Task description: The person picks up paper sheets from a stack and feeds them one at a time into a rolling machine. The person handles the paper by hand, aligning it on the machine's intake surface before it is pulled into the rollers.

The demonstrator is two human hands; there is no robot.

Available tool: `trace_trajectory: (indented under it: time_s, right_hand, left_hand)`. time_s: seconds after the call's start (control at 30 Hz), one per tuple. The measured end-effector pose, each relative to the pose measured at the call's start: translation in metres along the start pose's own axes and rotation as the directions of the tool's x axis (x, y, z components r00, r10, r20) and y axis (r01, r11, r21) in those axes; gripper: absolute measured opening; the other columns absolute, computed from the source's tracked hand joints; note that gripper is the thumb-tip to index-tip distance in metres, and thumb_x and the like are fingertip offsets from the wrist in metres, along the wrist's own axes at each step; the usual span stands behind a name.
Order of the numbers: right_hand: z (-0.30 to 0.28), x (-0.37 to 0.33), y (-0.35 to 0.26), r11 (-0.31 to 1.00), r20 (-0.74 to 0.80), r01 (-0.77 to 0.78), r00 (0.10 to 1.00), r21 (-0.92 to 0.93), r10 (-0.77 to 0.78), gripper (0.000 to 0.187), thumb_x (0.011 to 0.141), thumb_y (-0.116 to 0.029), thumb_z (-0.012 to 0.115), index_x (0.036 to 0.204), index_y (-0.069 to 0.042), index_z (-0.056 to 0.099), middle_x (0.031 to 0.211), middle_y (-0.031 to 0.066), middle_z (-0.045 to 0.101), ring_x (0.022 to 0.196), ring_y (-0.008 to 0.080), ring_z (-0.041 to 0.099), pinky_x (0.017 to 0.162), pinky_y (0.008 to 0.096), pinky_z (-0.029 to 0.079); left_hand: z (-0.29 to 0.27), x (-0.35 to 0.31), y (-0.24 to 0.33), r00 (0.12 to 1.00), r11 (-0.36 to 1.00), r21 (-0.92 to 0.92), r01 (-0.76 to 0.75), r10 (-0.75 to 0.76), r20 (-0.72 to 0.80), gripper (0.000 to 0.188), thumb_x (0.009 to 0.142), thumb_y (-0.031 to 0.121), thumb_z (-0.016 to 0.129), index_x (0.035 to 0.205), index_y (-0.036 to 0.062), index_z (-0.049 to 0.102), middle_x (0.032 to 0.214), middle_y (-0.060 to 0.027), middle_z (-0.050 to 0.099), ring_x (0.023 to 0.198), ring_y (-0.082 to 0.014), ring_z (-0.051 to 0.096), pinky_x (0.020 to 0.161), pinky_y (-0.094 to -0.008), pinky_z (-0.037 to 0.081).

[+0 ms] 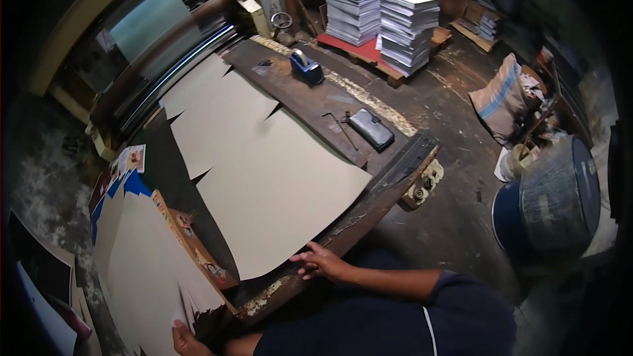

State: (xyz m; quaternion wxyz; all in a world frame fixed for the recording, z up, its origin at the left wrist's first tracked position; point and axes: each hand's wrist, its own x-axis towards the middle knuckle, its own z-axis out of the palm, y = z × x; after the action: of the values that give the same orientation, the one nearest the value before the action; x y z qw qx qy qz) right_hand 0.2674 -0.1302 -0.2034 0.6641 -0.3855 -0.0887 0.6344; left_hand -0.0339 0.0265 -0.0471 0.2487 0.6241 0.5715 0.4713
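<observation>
A long beige cardboard sheet (pixel 277 178) with pointed notches along both sides lies flat on the dark table bed, its far end by the metal roller. My right hand (pixel 321 264) is at the sheet's near edge, fingers apart; I cannot tell whether the fingertips touch it. At the lower left, a pile of similar cardboard sheets (pixel 135 257) rests beside the table. My left hand (pixel 187 341) pinches the near edge of the pile's top sheet, partly cut off by the picture's lower edge.
A tape dispenser (pixel 305 68), a hex key (pixel 341 131) and a dark zipped pouch (pixel 370 129) lie on the table's right side. Beyond stand paper stacks (pixel 409 29) on a pallet. A drum (pixel 550 201) and a sack (pixel 499 100) are on the right. The roller (pixel 181 62) spans the far end.
</observation>
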Motion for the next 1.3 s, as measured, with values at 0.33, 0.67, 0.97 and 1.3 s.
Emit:
trace_trajectory:
  time_s: [0.33, 0.67, 0.97, 1.3]
  right_hand:
    - [-0.123, -0.064, -0.002, -0.05, -0.101, -0.098, 0.994, -0.994, 0.049, 0.044, 0.091, -0.045, 0.054, 0.119, -0.013, 0.065, 0.117, 0.0187, 0.064, 0.111, 0.0419, 0.057, 0.097, 0.0483, 0.046]
    - [-0.234, -0.015, 0.025, -0.256, -0.274, -0.207, 0.925, -0.944, 0.262, 0.085, 0.075, -0.074, 0.055, 0.098, 0.006, 0.069, 0.102, 0.0294, 0.065, 0.1, 0.0417, 0.063, 0.09, 0.0445, 0.048]
    - [-0.25, 0.003, 0.042, -0.243, 0.012, 0.035, 0.995, -0.969, 0.096, 0.079, 0.083, -0.066, 0.047, 0.132, -0.004, 0.055, 0.135, 0.024, 0.052, 0.127, 0.0366, 0.049, 0.106, 0.0442, 0.038]
    - [-0.223, -0.005, 0.023, -0.256, -0.126, -0.046, 0.943, -0.966, 0.309, 0.076, 0.083, -0.064, 0.049, 0.127, -0.003, 0.057, 0.131, 0.0256, 0.053, 0.123, 0.0371, 0.05, 0.104, 0.0446, 0.039]
  left_hand:
    - [0.019, -0.034, 0.051, 0.971, 0.982, 0.013, -0.188, 0.188, -0.149, 0.036, 0.099, 0.022, 0.048, 0.104, -0.011, 0.062, 0.101, -0.024, 0.067, 0.102, -0.0345, 0.061, 0.099, -0.0391, 0.041]
    - [0.058, -0.061, 0.066, 0.727, 0.763, 0.015, -0.646, 0.609, 0.317, 0.027, 0.098, 0.026, 0.052, 0.089, 0.0035, 0.064, 0.102, -0.0127, 0.068, 0.124, -0.0412, 0.052, 0.114, -0.0578, 0.018]
    - [0.057, -0.112, -0.037, 0.787, 0.942, -0.329, 0.063, 0.156, 0.597, 0.035, 0.097, 0.034, 0.057, 0.089, 0.0017, 0.069, 0.095, -0.0104, 0.072, 0.122, -0.0353, 0.055, 0.111, -0.0506, 0.027]
    - [0.063, -0.116, -0.047, 0.711, 0.94, -0.318, 0.125, 0.138, 0.69, 0.033, 0.097, 0.033, 0.057, 0.096, 0.0026, 0.071, 0.097, -0.0084, 0.072, 0.121, -0.031, 0.056, 0.113, -0.048, 0.026]
